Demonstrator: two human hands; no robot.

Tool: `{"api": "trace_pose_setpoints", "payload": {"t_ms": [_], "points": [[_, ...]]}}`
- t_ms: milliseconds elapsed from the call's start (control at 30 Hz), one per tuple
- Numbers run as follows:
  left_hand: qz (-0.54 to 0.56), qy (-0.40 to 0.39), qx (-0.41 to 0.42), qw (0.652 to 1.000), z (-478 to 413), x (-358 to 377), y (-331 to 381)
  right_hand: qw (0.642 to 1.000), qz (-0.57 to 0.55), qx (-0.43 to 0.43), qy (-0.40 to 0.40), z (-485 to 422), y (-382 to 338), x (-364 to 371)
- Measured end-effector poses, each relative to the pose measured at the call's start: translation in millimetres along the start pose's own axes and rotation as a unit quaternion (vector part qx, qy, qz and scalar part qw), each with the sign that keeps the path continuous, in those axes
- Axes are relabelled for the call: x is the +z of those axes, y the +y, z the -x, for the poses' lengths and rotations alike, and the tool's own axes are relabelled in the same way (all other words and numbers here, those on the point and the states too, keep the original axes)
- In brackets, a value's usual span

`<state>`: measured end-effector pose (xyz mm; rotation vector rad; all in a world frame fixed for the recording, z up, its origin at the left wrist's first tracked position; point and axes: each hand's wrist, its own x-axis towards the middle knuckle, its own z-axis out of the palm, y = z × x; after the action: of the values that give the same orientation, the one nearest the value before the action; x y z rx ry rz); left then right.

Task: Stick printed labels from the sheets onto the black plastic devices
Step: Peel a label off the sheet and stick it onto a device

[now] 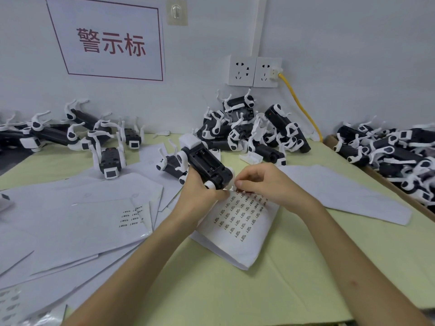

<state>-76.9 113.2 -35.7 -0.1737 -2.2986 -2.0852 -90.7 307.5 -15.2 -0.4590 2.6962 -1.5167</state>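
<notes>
My left hand (pixel 200 191) grips a black plastic device (pixel 207 164) with white legs, held tilted above the table with its underside up. Just below it lies a label sheet (pixel 242 220) printed with rows of small labels. My right hand (pixel 266 182) has its fingertips curled down at the sheet's top edge, pinching at a label there; the label itself is too small to make out. A second sheet (pixel 113 222) with a few labels left lies to the left.
Piles of black and white devices sit at the back centre (pixel 254 132), back left (pixel 70 135) and in a cardboard box (pixel 397 158) on the right. Used white sheets (pixel 47 231) cover the left of the yellow-green table (pixel 270 290). A yellow cable (pixel 303 109) hangs from the wall sockets.
</notes>
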Motion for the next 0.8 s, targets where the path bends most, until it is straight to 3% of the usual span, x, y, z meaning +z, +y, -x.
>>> {"api": "trace_pose_setpoints", "payload": {"t_ms": [400,800], "points": [[-0.044,0.02,0.02,0.999,2,4,-2,1.0,0.001,-0.006,-0.023,2,-1,-5],[0.009,0.01,-0.006,1.0,4,5,-4,0.997,-0.021,-0.012,-0.078,8,-5,-11]]}}
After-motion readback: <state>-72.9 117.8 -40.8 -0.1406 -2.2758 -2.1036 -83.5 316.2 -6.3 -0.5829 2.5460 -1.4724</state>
